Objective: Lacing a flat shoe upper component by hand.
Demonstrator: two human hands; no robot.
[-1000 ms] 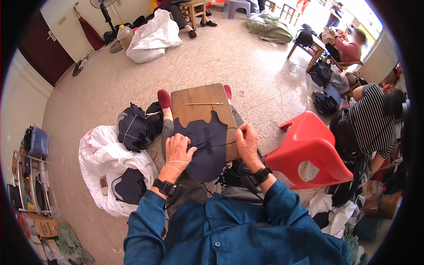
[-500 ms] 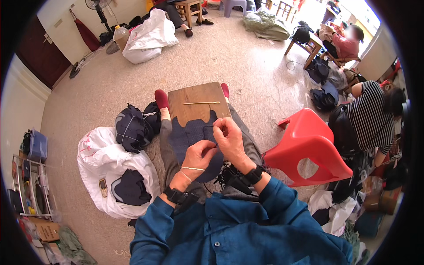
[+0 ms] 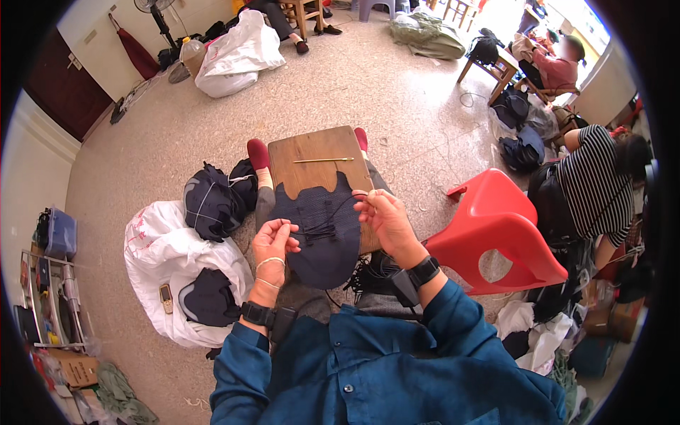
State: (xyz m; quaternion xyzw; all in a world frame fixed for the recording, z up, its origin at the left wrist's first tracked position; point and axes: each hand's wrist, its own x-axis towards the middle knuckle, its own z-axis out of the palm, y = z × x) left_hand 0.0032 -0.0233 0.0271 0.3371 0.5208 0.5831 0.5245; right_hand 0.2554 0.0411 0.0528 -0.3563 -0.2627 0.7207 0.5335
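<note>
Cloth [image 3: 322,265]: dark navy, lying on the worktop [image 3: 301,145], rounded end at the near side.
Left grip [image 3: 273,244]: thumb and fingertips pinching black cord [image 3: 312,232] above the cloth's left side.
Right grip [image 3: 389,219]: thumb and forefinger pinching black cord near the cloth's right edge.
Rod [image 3: 324,160]: thin, gold, on the worktop beyond the cloth.
Chair [image 3: 489,205]: red, right of the worktop.
Phone [image 3: 166,299]: on the white bag [image 3: 152,262], left.

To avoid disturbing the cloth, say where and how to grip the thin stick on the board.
Probably pinch the thin stick midway from above, across its width: it lies flat on the wooden board, apart from the dark cloth.
</note>
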